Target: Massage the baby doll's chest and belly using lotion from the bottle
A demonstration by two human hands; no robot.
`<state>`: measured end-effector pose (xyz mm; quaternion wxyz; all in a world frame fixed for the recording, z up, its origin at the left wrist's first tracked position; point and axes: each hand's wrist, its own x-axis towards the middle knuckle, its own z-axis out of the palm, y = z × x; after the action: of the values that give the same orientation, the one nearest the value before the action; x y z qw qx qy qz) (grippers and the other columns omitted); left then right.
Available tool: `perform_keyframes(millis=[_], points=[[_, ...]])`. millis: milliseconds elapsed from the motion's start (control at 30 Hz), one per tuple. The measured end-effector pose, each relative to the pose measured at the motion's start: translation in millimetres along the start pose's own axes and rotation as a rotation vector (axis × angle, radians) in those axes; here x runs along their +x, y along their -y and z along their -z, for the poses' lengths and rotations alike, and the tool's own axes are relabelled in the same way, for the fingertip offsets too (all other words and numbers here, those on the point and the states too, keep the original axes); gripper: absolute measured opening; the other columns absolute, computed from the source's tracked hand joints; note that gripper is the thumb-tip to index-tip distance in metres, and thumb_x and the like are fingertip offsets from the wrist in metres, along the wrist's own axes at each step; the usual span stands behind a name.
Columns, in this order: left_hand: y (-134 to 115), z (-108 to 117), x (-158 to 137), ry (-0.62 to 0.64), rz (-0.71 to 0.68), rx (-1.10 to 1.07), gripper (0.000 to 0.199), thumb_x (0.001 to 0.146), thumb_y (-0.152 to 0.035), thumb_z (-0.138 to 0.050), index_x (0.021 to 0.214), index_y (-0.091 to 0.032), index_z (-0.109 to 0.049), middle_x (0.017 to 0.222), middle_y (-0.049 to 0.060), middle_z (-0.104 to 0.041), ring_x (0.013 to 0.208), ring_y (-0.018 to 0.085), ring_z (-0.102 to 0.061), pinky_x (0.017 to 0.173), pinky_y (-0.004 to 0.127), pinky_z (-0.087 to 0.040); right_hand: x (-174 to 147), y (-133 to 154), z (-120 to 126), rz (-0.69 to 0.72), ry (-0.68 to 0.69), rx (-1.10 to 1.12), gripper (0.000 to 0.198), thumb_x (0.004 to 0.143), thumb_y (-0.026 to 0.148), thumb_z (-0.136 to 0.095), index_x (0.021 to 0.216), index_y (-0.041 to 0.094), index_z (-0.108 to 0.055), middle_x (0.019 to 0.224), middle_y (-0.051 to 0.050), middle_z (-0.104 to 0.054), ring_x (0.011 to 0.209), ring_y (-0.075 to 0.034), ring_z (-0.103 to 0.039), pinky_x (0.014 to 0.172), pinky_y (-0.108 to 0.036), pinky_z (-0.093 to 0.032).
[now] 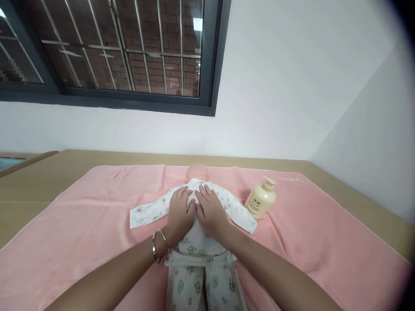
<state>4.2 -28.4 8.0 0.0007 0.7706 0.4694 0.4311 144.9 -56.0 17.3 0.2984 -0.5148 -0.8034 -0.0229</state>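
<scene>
A baby doll (197,172) lies on a pink blanket, dressed in a white printed top (151,214) and matching trousers (191,285). Its head points away from me, and no face shows. Both sleeves are spread out to the sides. My left hand (180,211) rests flat on the upper part of the top, fingers stretched toward the head. Beside it, my right hand (211,211) lies flat on the same garment, the two thumbs close together. A bangle (155,246) circles my left wrist. The cream pump bottle (261,198) stands tilted by the doll's right-side sleeve.
The pink blanket (97,242) covers most of a wooden surface (29,190). Behind it rises a white wall (266,86) with a dark-framed, barred window (207,56) at upper left. A wooden edge with something blue (9,162) shows at far left.
</scene>
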Motion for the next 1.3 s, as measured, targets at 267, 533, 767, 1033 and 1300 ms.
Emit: perform_keyframes(millis=[267, 533, 767, 1033, 1300], points=[[1, -1, 1, 0.001, -0.003, -0.011, 0.027, 0.088, -0.019, -0.042, 0.112, -0.016, -0.054, 0.122, 0.013, -0.055, 0.118, 0.027, -0.048, 0.102, 0.05, -0.04, 12, -19, 4, -0.055, 0.088, 0.095, 0.046, 0.101, 0.028, -0.028, 0.144, 0.016, -0.039, 0.15, -0.005, -0.027, 0.141, -0.021, -0.018, 0.116, -0.045, -0.019], [6, -9, -2, 0.081, 0.022, 0.071, 0.042, 0.09, -0.022, -0.04, 0.13, -0.01, -0.046, 0.141, 0.019, -0.044, 0.135, 0.034, -0.035, 0.109, 0.058, -0.032, 18, -33, 3, -0.229, 0.11, -0.014, 0.05, 0.103, 0.034, -0.026, 0.146, 0.009, -0.035, 0.15, -0.012, -0.026, 0.14, -0.026, -0.021, 0.116, -0.047, -0.019], [2, -2, -8, -0.043, -0.28, -0.005, 0.031, 0.087, -0.013, -0.04, 0.112, -0.016, -0.058, 0.116, 0.01, -0.064, 0.115, 0.023, -0.055, 0.103, 0.045, -0.044, -9, 11, 10, 0.09, 0.113, -0.173, 0.05, 0.094, 0.015, -0.036, 0.14, -0.003, -0.04, 0.145, -0.021, -0.031, 0.141, -0.032, -0.014, 0.117, -0.048, -0.017], [9, -13, -5, 0.079, 0.028, 0.079, 0.048, 0.092, -0.028, -0.04, 0.135, -0.006, -0.043, 0.144, 0.021, -0.041, 0.137, 0.034, -0.034, 0.11, 0.056, -0.031, 17, -36, 6, -0.235, 0.137, -0.014, 0.054, 0.102, 0.04, -0.028, 0.147, 0.01, -0.031, 0.151, -0.013, -0.022, 0.142, -0.025, -0.015, 0.115, -0.049, -0.015], [6, -11, -6, 0.095, -0.016, 0.118, 0.046, 0.093, -0.027, -0.037, 0.133, -0.007, -0.045, 0.144, 0.02, -0.041, 0.136, 0.033, -0.034, 0.11, 0.055, -0.032, 12, -31, 4, -0.251, 0.144, -0.033, 0.056, 0.103, 0.041, -0.022, 0.148, 0.01, -0.029, 0.152, -0.012, -0.02, 0.142, -0.024, -0.011, 0.116, -0.047, -0.012]])
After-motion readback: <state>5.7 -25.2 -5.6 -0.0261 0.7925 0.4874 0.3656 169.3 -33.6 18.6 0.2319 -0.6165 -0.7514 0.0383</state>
